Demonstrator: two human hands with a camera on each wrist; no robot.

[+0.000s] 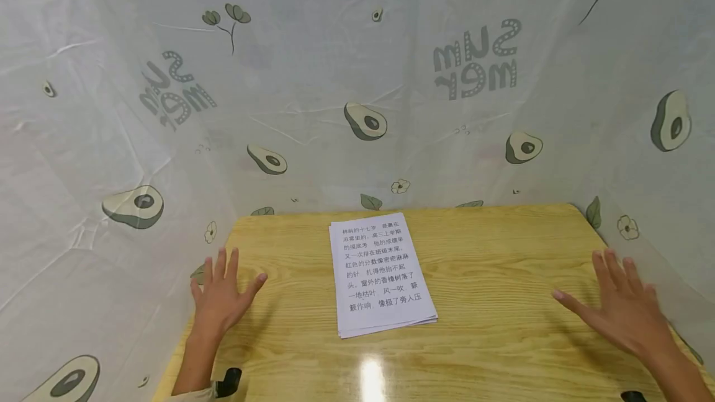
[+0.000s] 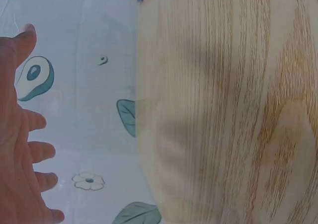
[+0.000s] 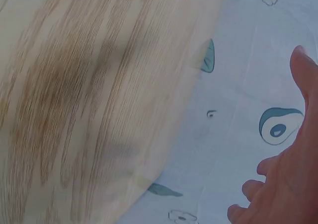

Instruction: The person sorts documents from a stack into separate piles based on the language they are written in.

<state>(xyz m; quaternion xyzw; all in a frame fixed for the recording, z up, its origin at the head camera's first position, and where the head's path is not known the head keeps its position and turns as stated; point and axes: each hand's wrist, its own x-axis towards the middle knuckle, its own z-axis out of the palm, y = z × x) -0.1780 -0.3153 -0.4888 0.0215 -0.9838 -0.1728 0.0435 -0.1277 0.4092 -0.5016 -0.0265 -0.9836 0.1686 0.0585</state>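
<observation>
A stack of white paper sheets (image 1: 377,272) printed with large Chinese text lies on the wooden table (image 1: 480,265), slightly askew, with lower sheets peeking out at its edges. To its left, my left hand (image 1: 220,299) is held with fingers spread and nothing in it. My right hand (image 1: 625,309) is over the table's right side, also with spread fingers and holding nothing. Both hands are apart from the papers. The left wrist view shows the left hand (image 2: 20,134) at its left edge; the right wrist view shows the right hand (image 3: 283,184) at its lower right.
A pale curtain (image 1: 313,79) printed with avocados, flowers and mirrored "summer" lettering surrounds the table at the back and both sides. Black wrist-mount parts (image 1: 229,382) show near the left wrist. A bright light reflection lies on the tabletop near the front.
</observation>
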